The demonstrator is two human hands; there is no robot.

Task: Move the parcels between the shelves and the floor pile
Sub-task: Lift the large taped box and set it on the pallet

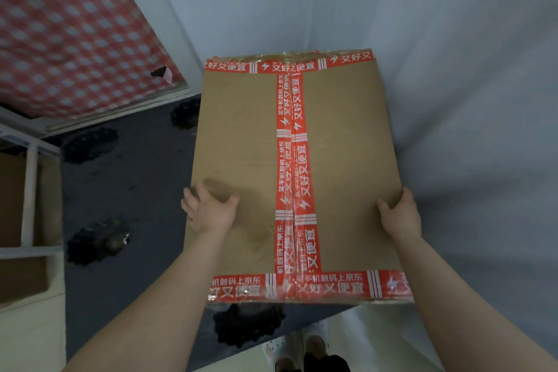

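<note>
Box (238, 136) sits mid-frame, away from the shelf (29, 190) at the left edge, right hand (399, 216) gripping its right edge, left hand (208, 211) splayed at its left edge (too blurry to call a grip), so probably mid-move, nothing placed yet.

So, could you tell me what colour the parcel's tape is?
Red tape with white print; head view.

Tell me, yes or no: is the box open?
No, the cardboard box is sealed: red tape runs along its centre seam and across both ends.
</note>
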